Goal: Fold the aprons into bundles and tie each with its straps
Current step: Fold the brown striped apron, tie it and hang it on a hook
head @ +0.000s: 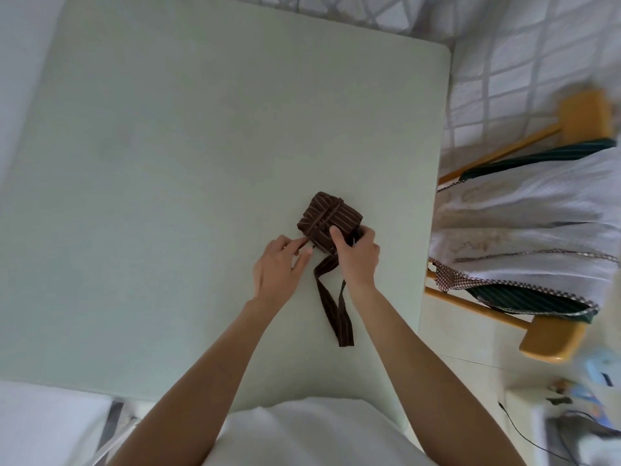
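Brown striped apron bundle (pixel 327 220) sits on the pale green table (pixel 168 196), right of centre, w/ a strap already wrapped across its top. Right hand (pixel 358 255) grips the bundle's near-right corner: thumb lies on top of the fabric, other fingers curl round the right side. Left hand (pixel 279 264) is just beside the bundle's near-left edge, thumb and forefinger pinching a strap end there (remaining fingers loosely bent, touching the table or close to it, can't tell which). Loose strap (pixel 334 307) trails from under the bundle toward the person, between the two wrists, looping flat on the table. More aprons (pixel 524 230) lie heaped on a wooden chair (pixel 551 338) to the right, well apart from the bundle.
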Demonstrator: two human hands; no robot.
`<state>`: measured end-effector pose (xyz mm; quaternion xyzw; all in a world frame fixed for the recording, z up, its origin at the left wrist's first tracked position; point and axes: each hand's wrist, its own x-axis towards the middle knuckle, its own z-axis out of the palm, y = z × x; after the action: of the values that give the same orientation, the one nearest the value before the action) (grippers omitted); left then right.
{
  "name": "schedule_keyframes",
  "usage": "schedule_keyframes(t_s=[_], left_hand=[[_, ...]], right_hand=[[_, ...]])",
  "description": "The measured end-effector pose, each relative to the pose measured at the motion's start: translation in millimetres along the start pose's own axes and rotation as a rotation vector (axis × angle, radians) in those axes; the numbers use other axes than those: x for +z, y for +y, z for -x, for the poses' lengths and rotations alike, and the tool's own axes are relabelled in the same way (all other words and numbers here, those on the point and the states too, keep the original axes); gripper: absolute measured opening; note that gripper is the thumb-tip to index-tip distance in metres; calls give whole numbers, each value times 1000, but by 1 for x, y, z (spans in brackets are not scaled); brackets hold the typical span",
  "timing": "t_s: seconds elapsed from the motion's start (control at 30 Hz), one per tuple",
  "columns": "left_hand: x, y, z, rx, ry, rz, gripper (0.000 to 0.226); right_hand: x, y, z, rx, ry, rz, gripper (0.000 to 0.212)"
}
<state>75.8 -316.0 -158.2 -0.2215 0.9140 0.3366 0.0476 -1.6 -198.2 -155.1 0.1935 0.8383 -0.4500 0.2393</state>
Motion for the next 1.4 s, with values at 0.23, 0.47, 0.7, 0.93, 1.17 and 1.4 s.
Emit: schedule_keyframes(t_s=[0.23, 0.47, 0.7, 0.93, 1.17, 1.4], left_hand=[[29, -2, -8, 70, -34, -230, 27], [13, -4, -10, 27, -91, -316, 19], [13, -17, 6, 282, 195, -440, 24], [13, -15, 2, 13, -73, -302, 23], [-11, -10, -1, -71, 8, -45, 24], [-22, -18, 7, 2, -4, 151, 23]], right_hand=[[-16, -14, -8, -1218, 46, 612, 25], [-13, -28, -31, -1539, -109, 1129, 19], [-1, -35, -34, -1590, -237, 1259, 19], [0, -25, -29, -1479, -261, 1104, 22], [10, -24, -12, -1329, -290, 1020, 19], [24, -22, 19, -974, -350, 868, 22]])
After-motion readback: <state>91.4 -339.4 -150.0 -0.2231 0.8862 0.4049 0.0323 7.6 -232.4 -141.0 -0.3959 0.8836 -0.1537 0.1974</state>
